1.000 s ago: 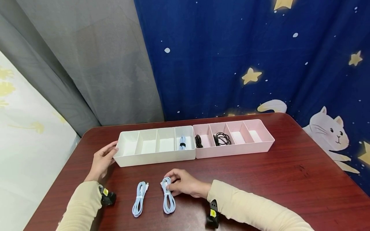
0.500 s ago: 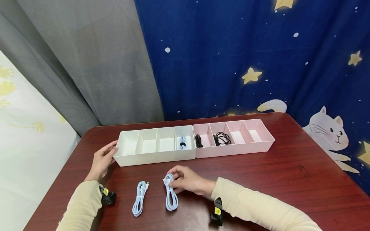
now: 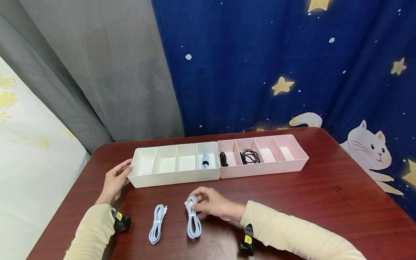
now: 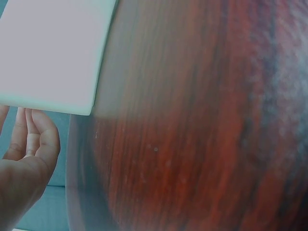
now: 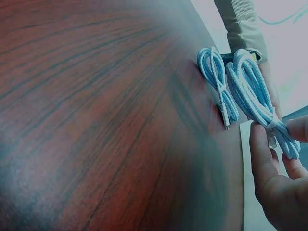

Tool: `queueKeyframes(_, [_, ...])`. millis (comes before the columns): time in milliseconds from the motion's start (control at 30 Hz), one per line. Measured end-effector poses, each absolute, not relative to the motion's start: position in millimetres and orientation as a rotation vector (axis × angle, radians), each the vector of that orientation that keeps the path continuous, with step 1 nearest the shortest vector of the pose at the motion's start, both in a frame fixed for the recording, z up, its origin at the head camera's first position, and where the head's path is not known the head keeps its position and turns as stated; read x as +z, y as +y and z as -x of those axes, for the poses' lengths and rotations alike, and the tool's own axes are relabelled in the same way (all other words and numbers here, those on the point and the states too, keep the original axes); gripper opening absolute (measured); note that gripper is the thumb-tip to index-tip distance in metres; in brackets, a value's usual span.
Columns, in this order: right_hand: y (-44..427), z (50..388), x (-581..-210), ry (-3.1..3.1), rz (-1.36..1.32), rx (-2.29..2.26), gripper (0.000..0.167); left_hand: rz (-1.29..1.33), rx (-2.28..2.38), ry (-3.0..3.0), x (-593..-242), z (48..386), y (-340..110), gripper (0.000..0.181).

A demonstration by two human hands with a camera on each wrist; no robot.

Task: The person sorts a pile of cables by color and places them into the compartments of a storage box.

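My right hand (image 3: 216,205) pinches one end of a coiled light-blue charging cable (image 3: 194,225) between thumb and fingers. In the right wrist view this braided cable (image 5: 252,89) hangs above the tabletop, bound by a pale tie. A second light-blue cable (image 3: 156,225), also coiled and tied, lies on the table to its left, its metal plug showing. My left hand (image 3: 114,181) touches the left end of the white divided box (image 3: 173,178). In the left wrist view its fingers (image 4: 46,139) reach to the box's edge, their tips partly hidden.
A pink divided box (image 3: 264,169) adjoins the white one on its right. Black cables (image 3: 250,156) lie in its two left compartments. The white box's rightmost compartment holds a light-blue cable with a black tie (image 3: 205,162). Curtains (image 3: 234,72) hang behind the dark red table (image 3: 325,202).
My right hand has moved slightly forward and to the right, carrying the pinched cable with it. The left hand, both boxes and the other cable have stayed in place.
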State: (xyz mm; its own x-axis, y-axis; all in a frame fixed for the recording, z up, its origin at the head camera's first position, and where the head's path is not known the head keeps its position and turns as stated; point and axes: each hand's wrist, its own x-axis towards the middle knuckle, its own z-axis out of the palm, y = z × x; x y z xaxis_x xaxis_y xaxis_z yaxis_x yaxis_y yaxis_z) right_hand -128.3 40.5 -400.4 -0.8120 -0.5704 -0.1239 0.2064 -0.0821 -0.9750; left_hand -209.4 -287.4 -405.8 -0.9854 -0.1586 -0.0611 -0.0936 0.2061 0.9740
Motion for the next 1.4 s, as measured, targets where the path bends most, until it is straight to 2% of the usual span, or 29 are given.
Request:
queueKeyframes(300, [46, 127, -395, 1.706, 0.405, -1.938, 0.029, -0.238, -1.973, -2.359, -406, 209, -287, 0.048])
queueKeyframes(800, [66, 155, -374, 1.750, 0.404, -2.019, 0.034, -0.235, -1.948, -2.375, -405, 209, -286, 0.046])
queueKeyframes(1400, [75, 173, -349, 1.830, 0.449, -2.051, 0.040, -0.234, -1.926, -2.375, -407, 209, -288, 0.046])
